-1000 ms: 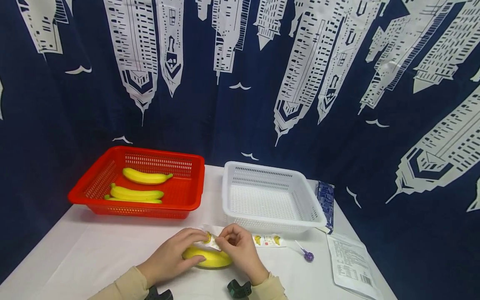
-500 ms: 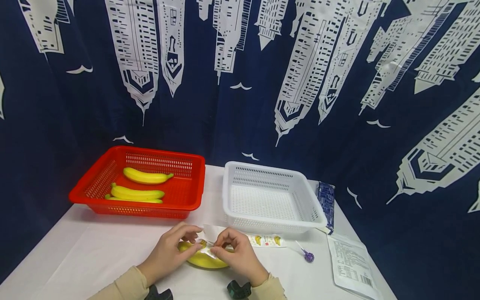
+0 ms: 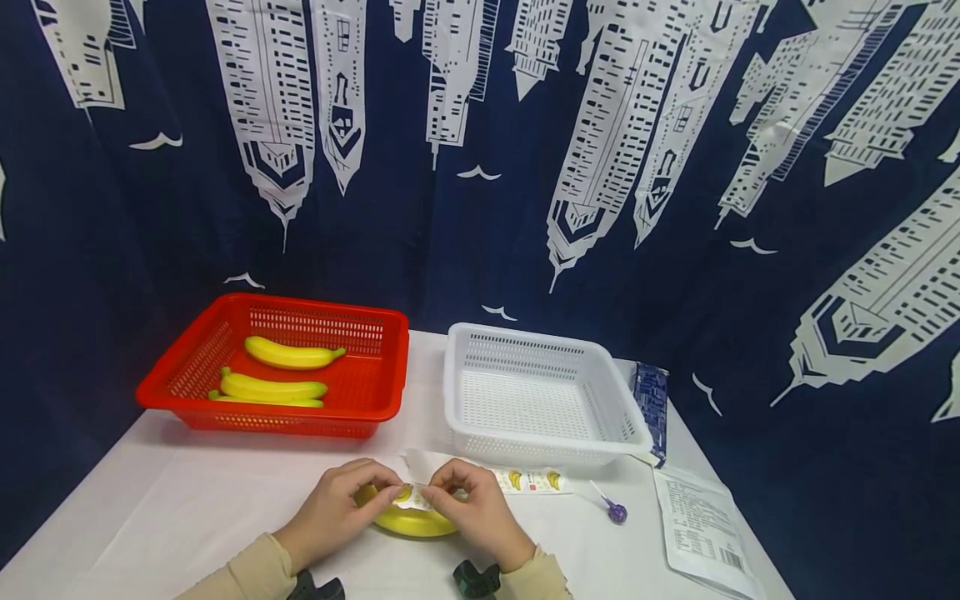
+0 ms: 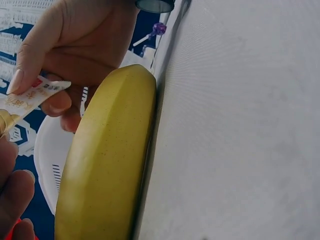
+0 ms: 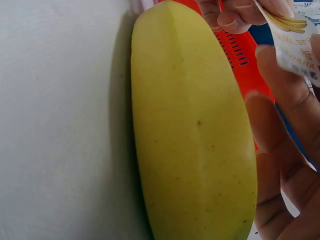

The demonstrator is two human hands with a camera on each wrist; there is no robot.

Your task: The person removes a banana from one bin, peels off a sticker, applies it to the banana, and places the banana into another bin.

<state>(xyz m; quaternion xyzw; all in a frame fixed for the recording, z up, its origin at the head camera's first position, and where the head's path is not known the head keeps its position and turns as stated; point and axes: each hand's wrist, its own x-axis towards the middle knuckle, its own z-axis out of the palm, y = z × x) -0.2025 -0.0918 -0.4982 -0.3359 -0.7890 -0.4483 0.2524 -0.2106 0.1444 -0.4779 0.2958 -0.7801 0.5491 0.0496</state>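
A small banana-printed sticker label [image 3: 410,497] is stretched between my two hands, above a yellow banana [image 3: 415,523] lying on the white table. My left hand [image 3: 339,506] pinches the label's left end between thumb and fingertips. The other end is pinched by my right hand [image 3: 480,510], whose remaining fingers are curled. In the left wrist view, the label [image 4: 30,101] bends slightly, with orange lettering and a banana picture. Beside the banana [image 5: 192,125], the right wrist view shows the label's printed face [image 5: 295,42] between the fingers of both hands.
Behind the hands lies a strip of banana labels [image 3: 534,481]. A red basket [image 3: 386,408] with several bananas [image 3: 292,354] stands back left, a white basket [image 3: 455,417] back right. A purple lollipop [image 3: 617,512], a white pouch [image 3: 705,529] and a blue packet [image 3: 651,408] lie rightward.
The label has come down from upright to low over the banana. My left thumb has left the banana's side and now pinches the label; my right hand has lowered slightly.
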